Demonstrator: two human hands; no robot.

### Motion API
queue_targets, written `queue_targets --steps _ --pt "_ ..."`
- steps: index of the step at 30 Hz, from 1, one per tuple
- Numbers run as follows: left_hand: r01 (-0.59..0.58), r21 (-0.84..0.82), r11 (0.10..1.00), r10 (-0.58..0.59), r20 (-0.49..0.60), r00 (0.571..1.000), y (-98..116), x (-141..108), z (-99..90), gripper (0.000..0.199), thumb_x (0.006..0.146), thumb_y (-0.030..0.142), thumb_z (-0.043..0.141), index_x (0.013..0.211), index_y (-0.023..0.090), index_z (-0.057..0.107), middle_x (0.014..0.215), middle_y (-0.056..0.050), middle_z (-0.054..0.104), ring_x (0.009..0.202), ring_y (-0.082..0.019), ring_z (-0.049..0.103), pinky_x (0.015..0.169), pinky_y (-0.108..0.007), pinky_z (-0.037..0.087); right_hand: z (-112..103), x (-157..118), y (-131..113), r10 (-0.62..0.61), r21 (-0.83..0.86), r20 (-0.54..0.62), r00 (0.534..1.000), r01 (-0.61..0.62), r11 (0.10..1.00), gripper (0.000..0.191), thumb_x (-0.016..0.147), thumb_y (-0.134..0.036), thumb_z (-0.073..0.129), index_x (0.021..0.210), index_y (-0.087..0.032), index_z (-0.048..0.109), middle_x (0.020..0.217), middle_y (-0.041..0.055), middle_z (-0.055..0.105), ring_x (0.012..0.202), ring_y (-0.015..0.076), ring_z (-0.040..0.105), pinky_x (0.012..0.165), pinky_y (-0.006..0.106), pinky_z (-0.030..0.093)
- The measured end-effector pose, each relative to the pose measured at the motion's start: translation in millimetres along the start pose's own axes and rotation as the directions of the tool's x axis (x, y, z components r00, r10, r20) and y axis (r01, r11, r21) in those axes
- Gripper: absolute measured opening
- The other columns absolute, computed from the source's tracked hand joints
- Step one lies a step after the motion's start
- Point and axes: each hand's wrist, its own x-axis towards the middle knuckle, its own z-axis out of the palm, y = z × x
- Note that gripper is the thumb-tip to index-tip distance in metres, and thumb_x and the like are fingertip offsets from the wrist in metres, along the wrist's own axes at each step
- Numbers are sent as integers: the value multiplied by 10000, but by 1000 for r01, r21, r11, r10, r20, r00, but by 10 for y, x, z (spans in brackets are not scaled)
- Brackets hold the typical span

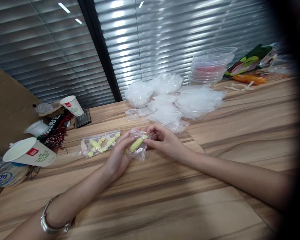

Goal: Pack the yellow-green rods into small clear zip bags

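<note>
A small clear plastic bag point(141, 154) with a yellow-green, elongated item point(136, 144) inside is held between both hands above the wooden table. My left hand point(120, 155) grips the bag from its left side, with some fingers hidden behind it. On the other side, my right hand point(162, 140) pinches the bag's upper right edge between thumb and fingers. Just left of my left hand lie several filled clear bags point(100, 144) holding similar yellow-green pieces. Beyond my right hand is a heap of empty-looking clear bags point(165, 110).
Clear plastic bowls point(140, 95) and stacked round tubs point(210, 66) stand at the back by the blinds. Paper cups point(30, 152) and a dark flat box point(83, 118) are on the left. An orange packet point(250, 79) lies at the back right.
</note>
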Motion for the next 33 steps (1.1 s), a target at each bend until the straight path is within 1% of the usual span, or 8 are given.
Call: queue_targets --steps 3,8,13,15,18,22,29,33 --pt "9 -63 998 -7 38 999 -4 11 -32 329 769 165 515 1093 171 566 1133 -75 598 992 -167 595 843 -279 533 -11 12 2 12 38 -21 1000 -11 999 292 774 -365 653 919 -192 468 817 3 565 675 101 579 603 233 507" --pt "14 -134 991 -8 50 999 -18 20 -60 340 764 148 470 1095 186 539 1189 -69 581 1078 -195 575 946 -389 505 -47 15 -15 -59 -42 -191 980 52 998 245 806 -334 619 965 -179 516 871 19 566 769 101 557 666 215 478" --pt "17 -19 1000 -16 19 1000 -23 3 -15 329 762 142 525 1088 182 533 1125 -68 606 1046 -178 590 949 -388 510 -54 -4 -52 -64 -46 -254 965 54 997 237 832 -313 585 1018 -185 513 851 14 564 771 96 542 682 214 456" --pt "21 54 998 -22 21 1000 -22 -11 9 347 760 149 559 1103 186 523 1070 -68 622 1019 -172 601 935 -379 520 -51 -11 -67 -65 -53 -262 963 53 997 242 834 -309 581 1034 -189 516 859 15 561 766 94 535 677 213 449" --pt "23 148 989 -29 39 999 -24 -29 31 358 762 166 597 1106 202 505 1066 -66 626 967 -161 621 863 -327 550 -49 -17 -82 -66 -61 -253 965 52 997 253 843 -305 566 1064 -193 520 839 13 551 746 92 522 659 213 440" --pt "0 190 982 -10 56 998 -36 -32 32 345 765 171 623 1078 207 481 1081 -60 624 951 -130 626 855 -257 541 -50 -19 -78 -96 -77 -246 965 79 994 251 845 -293 559 1074 -193 533 855 15 550 744 88 512 668 215 438" --pt "-5 223 975 -10 69 998 -23 -41 43 364 753 178 638 1072 219 466 1123 -68 603 941 -154 628 764 -268 569 -53 -16 -54 -94 -71 -235 967 80 994 238 846 -312 561 1057 -205 529 814 3 536 731 86 501 658 210 431" --pt "-1 206 979 -15 76 997 -16 -43 51 350 764 183 613 1082 221 471 1096 -70 611 952 -171 626 777 -301 571 -60 -10 -49 -74 -75 -239 968 57 996 232 848 -324 558 1040 -200 521 778 -4 522 699 82 494 632 205 421"
